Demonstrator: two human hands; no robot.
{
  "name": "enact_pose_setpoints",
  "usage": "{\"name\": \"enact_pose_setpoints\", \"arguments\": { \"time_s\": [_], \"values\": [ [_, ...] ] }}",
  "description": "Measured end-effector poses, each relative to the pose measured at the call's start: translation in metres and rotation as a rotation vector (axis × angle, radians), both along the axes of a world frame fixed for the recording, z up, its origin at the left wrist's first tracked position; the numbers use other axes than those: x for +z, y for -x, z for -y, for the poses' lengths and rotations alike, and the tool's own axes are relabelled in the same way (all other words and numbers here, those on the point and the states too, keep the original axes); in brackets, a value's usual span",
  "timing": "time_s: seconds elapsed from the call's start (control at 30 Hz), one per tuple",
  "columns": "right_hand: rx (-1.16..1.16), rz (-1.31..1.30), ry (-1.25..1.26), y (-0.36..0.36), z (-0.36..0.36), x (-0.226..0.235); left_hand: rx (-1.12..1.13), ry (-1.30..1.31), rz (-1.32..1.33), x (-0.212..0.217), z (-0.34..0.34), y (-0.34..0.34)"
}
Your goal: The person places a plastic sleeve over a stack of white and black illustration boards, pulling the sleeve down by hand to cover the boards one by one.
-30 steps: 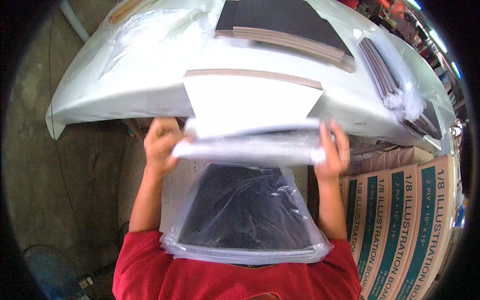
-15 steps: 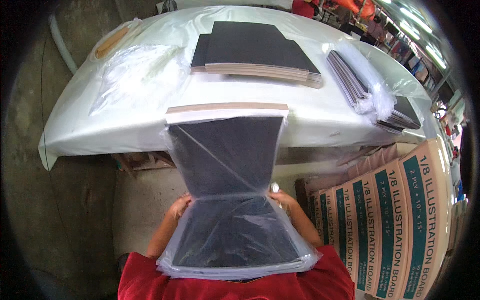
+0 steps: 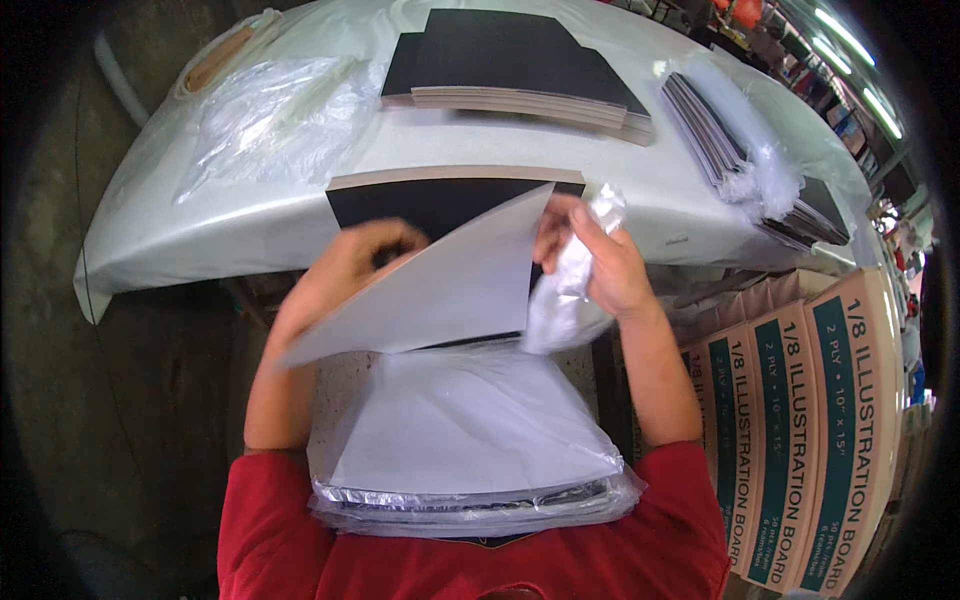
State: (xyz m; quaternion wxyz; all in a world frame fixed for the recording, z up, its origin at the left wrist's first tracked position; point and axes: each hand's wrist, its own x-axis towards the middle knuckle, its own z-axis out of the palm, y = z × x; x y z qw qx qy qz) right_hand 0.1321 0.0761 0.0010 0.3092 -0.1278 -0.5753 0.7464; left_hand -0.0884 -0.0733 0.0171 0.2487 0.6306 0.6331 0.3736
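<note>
Board: one sheet (image 3: 450,275), grey-white face showing, tilted, between the two hands and above the bagged stack; contact with that stack cannot be told.
Left hand: curled (image 3: 365,258), blurred, at the sheet's upper left edge, partly behind it; whether its grip is spread or pinching the sheet, cannot tell.
Right hand: raised (image 3: 600,262), grip pinching crumpled film (image 3: 578,290) between thumb and fingers, beside the sheet's upper right corner.
Bagged stack: clear plastic over boards (image 3: 470,420), white face uppermost, lying at the front of the red shirt (image 3: 440,570).
Near stack: black-topped, pale-edged (image 3: 360,205), at the near edge of the bench (image 3: 240,215), partly hidden by the left hand and the sheet.
Bench: white covering, curved by the lens.
Far pile: black boards (image 3: 520,60), pale edges, unevenly stacked.
Bench, right: bundle of boards (image 3: 702,140) with clear plastic.
Bench, left: loose clear plastic (image 3: 275,120); tan item (image 3: 220,58) beyond it.
Right side: row of cartons (image 3: 855,430), pale with green bands.
</note>
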Motion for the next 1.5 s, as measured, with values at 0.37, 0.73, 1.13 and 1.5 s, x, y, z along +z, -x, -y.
{"name": "enact_pose_setpoints", "arguments": {
  "time_s": [0.37, 0.73, 1.13, 1.5],
  "values": [
    [-0.536, 0.126, -0.247, -0.007, 0.026, -0.014, 0.802, -0.878, -0.528, 0.038, 0.031, 0.001],
    [-0.171, -0.214, -0.008, 0.009, 0.062, 0.019, -0.180, -0.403, 0.254, -0.007, -0.027, -0.068],
    [-0.229, -0.024, -0.031, 0.013, 0.046, -0.027, 0.060, -0.094, 0.385, -0.010, -0.014, -0.068],
    [-0.258, -0.221, 0.227, 0.025, 0.056, -0.019, 0.150, -0.303, 0.416, -0.020, -0.015, -0.074]
  ]
}}
